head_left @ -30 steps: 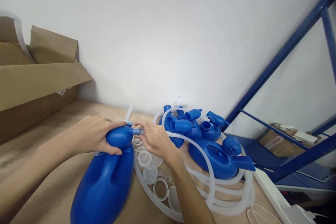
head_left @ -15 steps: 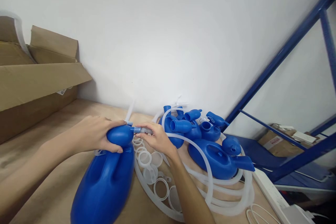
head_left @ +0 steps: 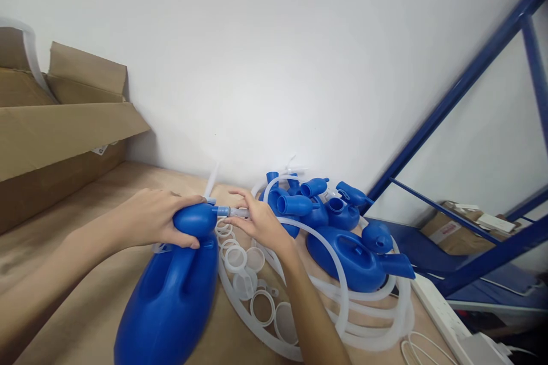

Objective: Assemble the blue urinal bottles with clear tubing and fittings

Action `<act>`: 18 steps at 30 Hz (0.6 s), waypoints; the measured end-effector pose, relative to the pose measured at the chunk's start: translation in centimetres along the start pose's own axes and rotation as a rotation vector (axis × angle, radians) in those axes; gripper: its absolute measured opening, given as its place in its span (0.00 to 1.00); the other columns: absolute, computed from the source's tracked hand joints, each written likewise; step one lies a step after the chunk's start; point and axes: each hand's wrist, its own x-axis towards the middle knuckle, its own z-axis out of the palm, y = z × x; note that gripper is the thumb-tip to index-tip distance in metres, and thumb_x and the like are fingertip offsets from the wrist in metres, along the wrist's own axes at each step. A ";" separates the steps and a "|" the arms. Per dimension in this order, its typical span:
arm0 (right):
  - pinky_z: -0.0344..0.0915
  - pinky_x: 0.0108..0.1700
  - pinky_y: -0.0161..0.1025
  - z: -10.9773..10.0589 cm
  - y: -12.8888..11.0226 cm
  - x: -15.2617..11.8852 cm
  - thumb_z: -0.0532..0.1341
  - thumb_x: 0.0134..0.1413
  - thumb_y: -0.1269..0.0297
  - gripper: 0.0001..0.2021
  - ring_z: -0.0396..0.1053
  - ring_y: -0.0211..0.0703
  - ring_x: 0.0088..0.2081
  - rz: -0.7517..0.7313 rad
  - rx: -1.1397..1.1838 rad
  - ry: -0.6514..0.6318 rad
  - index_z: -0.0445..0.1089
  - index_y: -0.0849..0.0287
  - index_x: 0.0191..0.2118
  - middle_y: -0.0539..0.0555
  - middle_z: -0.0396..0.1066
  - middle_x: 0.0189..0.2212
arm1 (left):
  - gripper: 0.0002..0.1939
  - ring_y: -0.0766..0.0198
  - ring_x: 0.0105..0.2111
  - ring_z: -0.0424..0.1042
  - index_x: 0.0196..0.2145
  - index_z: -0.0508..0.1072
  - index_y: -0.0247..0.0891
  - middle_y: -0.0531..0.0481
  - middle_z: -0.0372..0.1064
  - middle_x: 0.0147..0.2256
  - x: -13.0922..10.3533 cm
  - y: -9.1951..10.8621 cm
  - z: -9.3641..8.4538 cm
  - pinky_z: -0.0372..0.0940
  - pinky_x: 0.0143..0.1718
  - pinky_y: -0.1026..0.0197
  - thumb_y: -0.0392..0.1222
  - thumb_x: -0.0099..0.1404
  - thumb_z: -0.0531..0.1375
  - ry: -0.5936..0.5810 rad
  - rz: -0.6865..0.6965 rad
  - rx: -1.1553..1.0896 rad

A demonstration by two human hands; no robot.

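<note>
My left hand (head_left: 166, 218) is closed around a rounded blue plastic head piece (head_left: 194, 220), thumb below and fingers above. This piece sits over the upper end of a large blue urinal bottle (head_left: 166, 308) with a moulded handle; whether they are joined is hidden. A short ribbed nozzle (head_left: 223, 211) points right from the head piece. On that nozzle is the end of a clear tube (head_left: 238, 213), pinched loosely between the thumb and fingers of my right hand (head_left: 262, 221), its index finger raised. Translucent rings and caps (head_left: 246, 282) lie below my right hand.
Several blue bottles (head_left: 346, 259) and spout heads (head_left: 295, 205) lie to the right, among coiled translucent hose (head_left: 377, 342). An open cardboard box (head_left: 64, 125) stands at the left. A white power strip (head_left: 440, 308) and blue metal frame (head_left: 449, 91) border the right.
My right hand has shifted slightly right along the tube and its index finger has lifted, leaving more of the nozzle joint in sight. My left hand stays on the blue head piece.
</note>
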 end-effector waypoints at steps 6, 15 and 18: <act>0.66 0.40 0.34 0.1 0.7 0.5 0.69 0.61 0.52 0.14 0.75 0.45 0.43 0.058 0.200 -0.109 0.79 0.58 0.43 0.52 0.79 0.40 | 0.51 0.31 0.48 0.77 0.66 0.69 0.52 0.36 0.81 0.46 -0.1 0.5 -0.4 0.68 0.42 0.45 0.82 0.52 0.58 -0.056 -0.035 0.080; 0.61 0.46 0.37 1.1 1.4 0.8 0.67 0.65 0.59 0.10 0.70 0.42 0.40 -0.027 0.050 -0.001 0.79 0.58 0.34 0.50 0.76 0.32 | 0.51 0.31 0.47 0.77 0.66 0.70 0.52 0.36 0.81 0.47 0.0 0.7 -0.6 0.69 0.41 0.45 0.82 0.51 0.58 -0.054 -0.051 0.063; 0.58 0.49 0.40 1.5 1.1 0.8 0.66 0.67 0.59 0.12 0.68 0.42 0.39 -0.054 -0.077 0.060 0.77 0.58 0.32 0.49 0.76 0.30 | 0.51 0.31 0.47 0.77 0.65 0.71 0.52 0.36 0.81 0.46 -0.1 0.6 -0.5 0.69 0.42 0.45 0.82 0.51 0.59 -0.042 -0.055 0.049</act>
